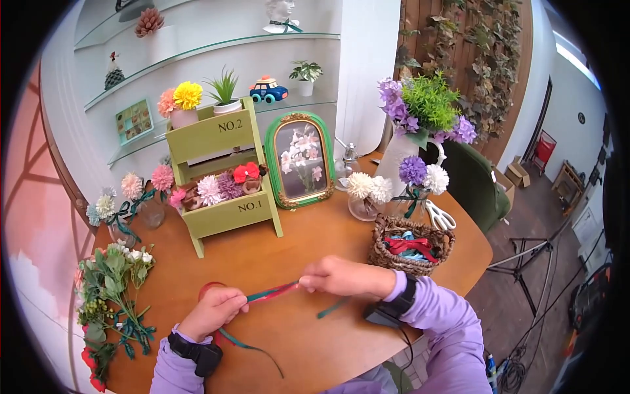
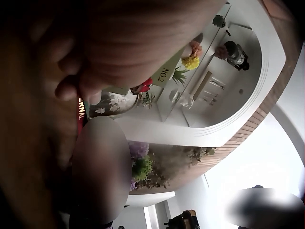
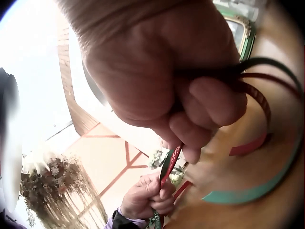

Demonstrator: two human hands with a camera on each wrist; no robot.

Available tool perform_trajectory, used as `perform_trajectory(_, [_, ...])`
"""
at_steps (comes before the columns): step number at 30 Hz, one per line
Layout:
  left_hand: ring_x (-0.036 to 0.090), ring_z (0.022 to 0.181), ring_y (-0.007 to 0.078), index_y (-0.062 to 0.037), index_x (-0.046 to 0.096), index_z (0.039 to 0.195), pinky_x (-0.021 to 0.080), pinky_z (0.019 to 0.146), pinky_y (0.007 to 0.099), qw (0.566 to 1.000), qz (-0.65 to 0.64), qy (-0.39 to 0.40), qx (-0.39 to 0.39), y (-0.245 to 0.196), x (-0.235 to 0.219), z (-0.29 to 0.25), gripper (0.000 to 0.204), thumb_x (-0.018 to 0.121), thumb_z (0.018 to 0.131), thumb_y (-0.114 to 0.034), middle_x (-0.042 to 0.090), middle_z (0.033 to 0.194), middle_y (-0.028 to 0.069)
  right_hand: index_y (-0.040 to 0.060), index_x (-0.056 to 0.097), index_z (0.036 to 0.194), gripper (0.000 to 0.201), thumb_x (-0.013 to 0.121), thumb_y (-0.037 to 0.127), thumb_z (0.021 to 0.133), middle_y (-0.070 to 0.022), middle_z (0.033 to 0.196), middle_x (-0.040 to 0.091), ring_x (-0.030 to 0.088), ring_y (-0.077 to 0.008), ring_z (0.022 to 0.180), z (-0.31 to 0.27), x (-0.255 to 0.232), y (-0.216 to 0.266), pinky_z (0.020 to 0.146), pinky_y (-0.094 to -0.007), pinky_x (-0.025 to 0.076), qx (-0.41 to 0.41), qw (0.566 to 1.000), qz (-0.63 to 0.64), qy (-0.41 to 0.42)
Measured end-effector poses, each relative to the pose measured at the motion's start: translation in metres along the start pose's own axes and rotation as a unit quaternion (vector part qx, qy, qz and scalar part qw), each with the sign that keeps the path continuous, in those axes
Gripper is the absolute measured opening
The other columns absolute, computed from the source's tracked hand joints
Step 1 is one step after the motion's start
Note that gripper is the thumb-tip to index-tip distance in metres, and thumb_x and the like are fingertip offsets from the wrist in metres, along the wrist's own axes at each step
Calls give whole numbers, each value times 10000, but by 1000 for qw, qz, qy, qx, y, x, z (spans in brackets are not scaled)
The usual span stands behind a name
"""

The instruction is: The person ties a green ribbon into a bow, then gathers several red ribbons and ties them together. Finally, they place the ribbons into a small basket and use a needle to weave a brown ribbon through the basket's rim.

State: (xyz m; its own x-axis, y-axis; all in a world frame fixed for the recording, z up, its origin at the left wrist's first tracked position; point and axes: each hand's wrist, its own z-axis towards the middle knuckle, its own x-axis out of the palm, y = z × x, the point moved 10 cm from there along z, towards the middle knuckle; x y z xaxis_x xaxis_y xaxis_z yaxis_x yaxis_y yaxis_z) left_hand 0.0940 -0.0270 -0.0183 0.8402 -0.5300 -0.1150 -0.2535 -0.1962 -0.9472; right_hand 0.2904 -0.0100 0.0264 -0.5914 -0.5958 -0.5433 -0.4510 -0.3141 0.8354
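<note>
Room: glass shelves (image 1: 216, 47) are lining a white recess beyond both hands; a wooden table (image 1: 315, 243) is spreading out below them.

Left hand (image 1: 213, 312): fingers are curling round a green ribbon (image 1: 260, 295) and a red ribbon (image 1: 287, 287) together, gripping both. Right hand (image 1: 341, 276): thumb and fingers are pinching the same pair. The two ribbons are running straight from hand to hand, one along the other, above the table. Pale lettering is showing on the red ribbon in the right wrist view. Part of the red ribbon is looping just behind the left hand; a green length is trailing to the right of that hand. Another green end is hanging just below the right hand. In the left wrist view, blur and shadow are hiding the fingertips' exact placing.

Surroundings: a wicker basket (image 1: 399, 260) is standing just beyond and right of the right hand, holding more ribbons. A bunch of flowers (image 1: 121, 279) is lying left of the left hand, apart from it. Beyond the left hand, a green two-tier stand (image 1: 233, 221) is carrying flowers. A green-framed picture (image 1: 303, 161) is standing beyond the gap between the hands.
</note>
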Motion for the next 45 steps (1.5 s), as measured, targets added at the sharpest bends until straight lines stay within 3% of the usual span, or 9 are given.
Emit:
perform_trajectory(5, [382,569,43,-19,598,852,306,515,204,993,-9,77,93,-36,68,37,257,488,1011,-187,430,642,-56,39,592,946,265,508,279,1019,-52,855,587,554,-106,747,-36,-53,0,716,-298,489,-47,928,335,-154])
perform_trajectory(11, [560,713,118,6,635,904,449,653,254,980,47,91,171,-58,148,84,215,529,989,-160,577,732,17,30,551,888,253,564,264,984,-70,916,594,630,-187,798,-66,-91,38,942,-424,499,-201,804,530,-182])
perform_trajectory(16, [565,734,113,-1,660,973,471,690,279,925,204,-60,314,-86,140,77,171,605,943,-160,633,806,34,27,565,924,237,551,255,986,-33,869,498,425,-114,694,-151,-199,76,745,-331,444,-319,810,353,-343])
perform_trajectory(18, [588,766,109,6,660,960,491,728,283,968,168,-22,185,-57,129,93,173,619,931,-159,660,841,38,37,558,936,241,467,240,1028,-16,836,451,352,-103,689,-182,-229,102,666,-279,364,-353,791,348,-358])
perform_trajectory(27, [566,706,91,24,675,917,472,647,267,987,62,-20,149,-35,113,100,210,643,914,-183,654,769,36,27,533,942,195,458,184,1030,-37,893,487,358,-100,699,-240,-268,127,648,-249,344,-433,746,166,-478])
perform_trajectory(29, [565,704,91,26,674,915,472,647,267,987,59,-15,147,-36,113,99,214,643,914,-185,654,766,37,37,543,901,184,490,178,1006,-18,838,499,402,-100,692,-221,-257,99,616,-256,349,-290,768,83,-566])
perform_trajectory(35, [589,782,84,20,669,892,479,727,248,989,109,8,104,-38,116,94,184,604,931,-147,672,820,28,41,616,851,68,597,105,862,-127,838,583,529,-342,748,-121,-168,-7,674,-369,435,25,908,-202,-366])
perform_trajectory(41, [529,678,85,8,676,869,440,625,269,988,77,16,130,-30,115,101,233,629,919,-215,631,729,16,18,594,617,62,630,-14,656,-138,810,608,572,-354,818,-116,-121,5,684,-416,445,0,807,-493,-327])
perform_trajectory(45, [534,681,86,5,674,868,444,632,269,988,82,24,128,-30,117,103,226,621,922,-208,635,739,16,-18,581,647,63,581,-60,600,-215,729,607,586,-419,722,-102,-121,-43,632,-465,450,110,896,-352,-246])
